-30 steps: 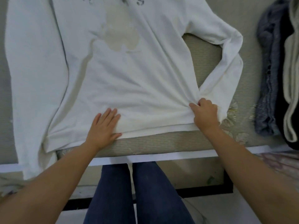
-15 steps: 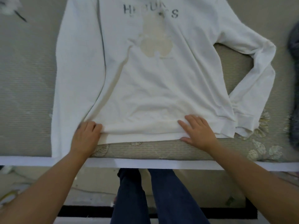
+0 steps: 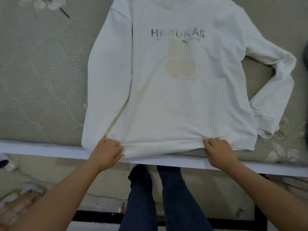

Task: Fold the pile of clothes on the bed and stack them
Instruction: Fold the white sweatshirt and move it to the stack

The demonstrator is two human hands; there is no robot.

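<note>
A white long-sleeved sweatshirt point(image 3: 166, 100) with grey lettering and a pale bear print lies face up on the bed point(image 3: 41, 80). Its left sleeve runs straight down beside the body; its right sleeve bends back toward the hem. My left hand point(image 3: 106, 152) grips the bottom hem near the left corner, fingers curled into the cloth. My right hand point(image 3: 220, 150) grips the hem further right, also with curled fingers. The hem hangs slightly over the bed's white front edge point(image 3: 41, 149).
A dark garment point(image 3: 305, 59) shows at the far right edge of the bed. A flower print point(image 3: 50, 5) marks the bedcover at the top left. My legs in blue jeans point(image 3: 160, 197) stand against the bed front.
Both hands went from pressing flat on the lower shirt to curling round the hem. The left hand shifted left toward the corner, and the hem has come toward the bed edge.
</note>
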